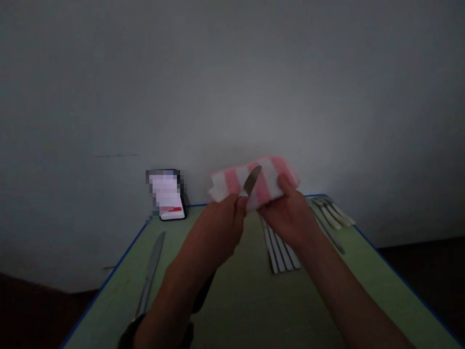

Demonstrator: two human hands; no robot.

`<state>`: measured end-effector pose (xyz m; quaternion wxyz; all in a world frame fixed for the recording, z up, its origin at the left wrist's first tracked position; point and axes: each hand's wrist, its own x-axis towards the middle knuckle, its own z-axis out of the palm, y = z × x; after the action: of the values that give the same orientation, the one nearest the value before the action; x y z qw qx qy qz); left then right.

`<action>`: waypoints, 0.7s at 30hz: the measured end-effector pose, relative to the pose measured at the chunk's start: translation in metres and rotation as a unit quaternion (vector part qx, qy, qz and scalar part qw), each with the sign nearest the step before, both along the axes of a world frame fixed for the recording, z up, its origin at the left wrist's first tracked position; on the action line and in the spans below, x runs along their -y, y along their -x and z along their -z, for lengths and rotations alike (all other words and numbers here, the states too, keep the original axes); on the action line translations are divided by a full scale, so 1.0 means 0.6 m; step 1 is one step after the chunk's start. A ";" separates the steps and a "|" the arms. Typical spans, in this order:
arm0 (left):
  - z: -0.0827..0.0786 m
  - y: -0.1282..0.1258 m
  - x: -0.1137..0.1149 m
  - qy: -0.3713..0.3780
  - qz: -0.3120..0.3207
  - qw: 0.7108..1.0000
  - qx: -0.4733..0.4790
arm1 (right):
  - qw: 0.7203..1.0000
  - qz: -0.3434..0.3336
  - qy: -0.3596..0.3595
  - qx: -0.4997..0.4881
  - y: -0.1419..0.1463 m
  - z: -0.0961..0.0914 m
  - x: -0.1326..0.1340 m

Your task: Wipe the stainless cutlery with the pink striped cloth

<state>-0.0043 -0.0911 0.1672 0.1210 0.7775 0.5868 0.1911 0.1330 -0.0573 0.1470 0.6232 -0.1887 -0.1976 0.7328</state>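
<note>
My left hand (pixel 218 225) is closed around a knife, whose pointed metal blade (pixel 252 180) angles up and to the right. Behind the blade is a folded pink and white striped cloth (pixel 232 180), held up above the table's far edge. My right hand (pixel 290 213) grips the cloth's right end, thumb on the near face and fingers underneath. The blade lies across the front of the cloth; whether they touch I cannot tell. Most of the knife's handle is hidden by my left hand. A dark object (pixel 203 293) shows below my left forearm, too dim to name.
On the green table (pixel 240 310) a knife (pixel 154 257) lies at the left. Several pieces of cutlery (pixel 279 249) lie side by side below my right hand. Farther right are a single utensil (pixel 332 235) and several forks (pixel 332 213). A phone (pixel 172 213) leans against the wall.
</note>
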 end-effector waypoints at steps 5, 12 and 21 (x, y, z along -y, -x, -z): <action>0.001 0.010 -0.004 -0.001 -0.018 1.000 0.012 | 0.996 -0.030 -0.069 -0.042 -0.025 -0.020 0.015; -0.002 0.001 -0.002 -0.022 -0.006 1.000 0.013 | 0.983 -0.063 -0.154 -0.074 -0.012 -0.017 0.027; 0.005 -0.008 0.000 -0.047 0.009 0.999 -0.005 | 0.990 -0.035 -0.120 -0.071 -0.008 -0.012 0.016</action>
<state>0.0006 -0.0909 0.1644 0.0831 0.7885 0.5709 0.2134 0.1377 -0.0668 0.1544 0.6277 -0.0533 -0.2456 0.7368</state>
